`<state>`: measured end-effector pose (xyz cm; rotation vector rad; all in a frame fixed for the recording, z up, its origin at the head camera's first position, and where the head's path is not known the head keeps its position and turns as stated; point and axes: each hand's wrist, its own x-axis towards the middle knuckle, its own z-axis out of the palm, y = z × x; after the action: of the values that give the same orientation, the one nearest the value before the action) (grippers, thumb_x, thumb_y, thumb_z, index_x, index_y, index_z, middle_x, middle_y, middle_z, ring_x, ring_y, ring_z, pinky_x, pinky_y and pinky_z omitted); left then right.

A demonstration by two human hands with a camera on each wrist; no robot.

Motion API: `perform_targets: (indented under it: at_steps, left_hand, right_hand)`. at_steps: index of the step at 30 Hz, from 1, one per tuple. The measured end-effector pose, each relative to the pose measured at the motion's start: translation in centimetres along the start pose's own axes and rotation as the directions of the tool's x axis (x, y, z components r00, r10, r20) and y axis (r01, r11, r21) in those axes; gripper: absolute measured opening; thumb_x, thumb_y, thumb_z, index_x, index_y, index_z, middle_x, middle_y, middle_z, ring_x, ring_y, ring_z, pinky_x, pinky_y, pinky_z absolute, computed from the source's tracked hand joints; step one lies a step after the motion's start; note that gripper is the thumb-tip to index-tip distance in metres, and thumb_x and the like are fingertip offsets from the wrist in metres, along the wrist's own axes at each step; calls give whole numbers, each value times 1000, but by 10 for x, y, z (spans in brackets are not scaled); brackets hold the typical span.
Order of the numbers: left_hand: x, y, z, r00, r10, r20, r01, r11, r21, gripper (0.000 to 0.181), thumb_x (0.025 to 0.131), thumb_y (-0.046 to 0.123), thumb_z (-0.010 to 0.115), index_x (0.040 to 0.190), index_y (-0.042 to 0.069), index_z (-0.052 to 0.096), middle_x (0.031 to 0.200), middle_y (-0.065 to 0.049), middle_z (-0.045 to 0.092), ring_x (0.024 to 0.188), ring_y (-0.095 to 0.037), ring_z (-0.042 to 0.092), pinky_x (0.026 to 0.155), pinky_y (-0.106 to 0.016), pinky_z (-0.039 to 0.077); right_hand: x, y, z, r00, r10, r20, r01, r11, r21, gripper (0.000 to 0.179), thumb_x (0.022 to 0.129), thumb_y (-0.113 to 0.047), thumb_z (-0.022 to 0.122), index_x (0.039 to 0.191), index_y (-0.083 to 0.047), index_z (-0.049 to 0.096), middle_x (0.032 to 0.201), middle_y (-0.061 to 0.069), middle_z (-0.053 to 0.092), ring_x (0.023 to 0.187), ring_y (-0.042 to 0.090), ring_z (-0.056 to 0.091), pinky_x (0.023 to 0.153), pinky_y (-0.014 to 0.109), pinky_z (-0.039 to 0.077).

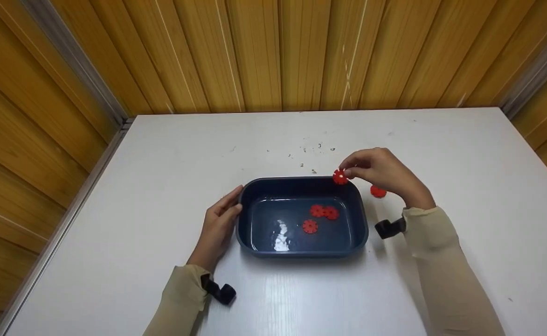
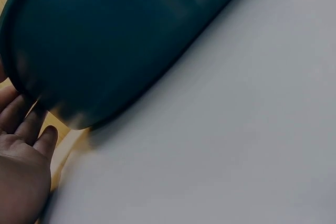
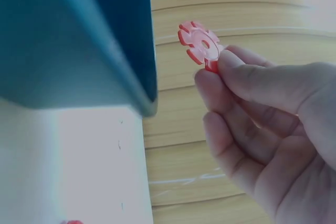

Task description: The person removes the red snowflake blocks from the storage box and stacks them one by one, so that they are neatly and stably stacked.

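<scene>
My right hand [image 1: 379,169] pinches a red notched plastic disc [image 1: 340,177] between thumb and forefinger, over the far right corner of a dark blue basin [image 1: 301,254]. The right wrist view shows the disc [image 3: 202,43] close up, with slots round its edge and a hole in the middle. My left hand [image 1: 218,224] rests against the basin's left side, fingers fairly straight; in the left wrist view its fingertips touch the wall of the basin [image 2: 115,51]. Inside lie red discs: one [image 1: 310,227] apart, and two [image 1: 317,211] overlapping farther back.
Another red piece [image 1: 378,191] lies on the white table [image 1: 170,154] right of the basin, below my right hand. Dark specks mark the tabletop behind the basin. A yellow wood-look wall [image 1: 254,56] stands along the table's far edge.
</scene>
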<state>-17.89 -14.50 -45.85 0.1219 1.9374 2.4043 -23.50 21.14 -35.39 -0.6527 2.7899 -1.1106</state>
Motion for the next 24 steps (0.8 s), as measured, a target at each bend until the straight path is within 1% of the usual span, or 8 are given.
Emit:
perform_targets:
  at_steps: [5,6,8,10,13,17,21,24]
  left_hand:
    - [0,0,0,1000,-4,-3,4,1000,-7,50,92,1,51,141,-1,45,150,-13,41,142,-20,35,111,-21,35]
    - [0,0,0,1000,-7,-6,7,1000,-3,49,92,1,52,141,0,45,150,-12,41,142,-19,35,111,-21,35]
    - [0,0,1,1000,-10,-9,10,1000,4,50,92,2,52,141,0,45,151,-12,41,142,-19,35,112,-21,35]
    - [0,0,1,1000,-14,-14,15,1000,16,50,92,3,52,141,1,46,151,-11,41,143,-19,35,111,-21,34]
    - [0,-1,2,1000,-16,-17,16,999,32,49,92,3,52,141,2,46,151,-11,41,143,-20,34,111,-21,35]
    - [0,0,2,1000,-18,-20,19,999,32,49,92,3,52,141,2,46,151,-11,41,142,-20,35,111,-21,35]
    - [0,0,1,1000,-17,-19,17,1000,25,49,92,3,52,141,1,46,150,-11,42,142,-20,36,111,-21,35]
    - [0,0,1,1000,-15,-16,15,1000,20,49,92,2,51,141,1,46,150,-12,42,142,-20,35,111,-21,35]
  right_hand:
    - [-5,8,-3,998,52,-21,-52,998,19,16,88,-7,66,102,-7,73,99,10,73,93,24,68,87,40,55]
    - [-6,10,-3,997,66,-27,-65,998,23,16,88,-7,66,102,-8,73,100,10,73,97,25,68,89,42,55]
    - [-8,12,-5,996,85,-42,-84,996,21,16,89,-8,66,103,-7,73,100,11,72,98,26,68,90,43,54]
    - [-11,15,-5,992,108,-57,-108,994,13,16,89,-9,65,104,-7,72,100,11,72,98,26,68,90,41,54]
    - [-15,21,-6,988,133,-80,-133,991,5,18,90,-10,65,106,-6,72,100,12,73,93,24,68,84,27,53]
    - [-20,30,-6,981,162,-107,-161,987,16,19,90,-12,65,107,-7,71,99,12,73,92,26,68,75,10,48]
    - [-24,39,-5,973,190,-131,-190,982,10,20,90,-13,65,108,-7,71,98,13,73,92,28,69,75,12,48]
    - [-27,45,-5,967,208,-144,-209,978,7,21,90,-14,65,108,-6,71,98,14,73,91,28,69,79,19,48]
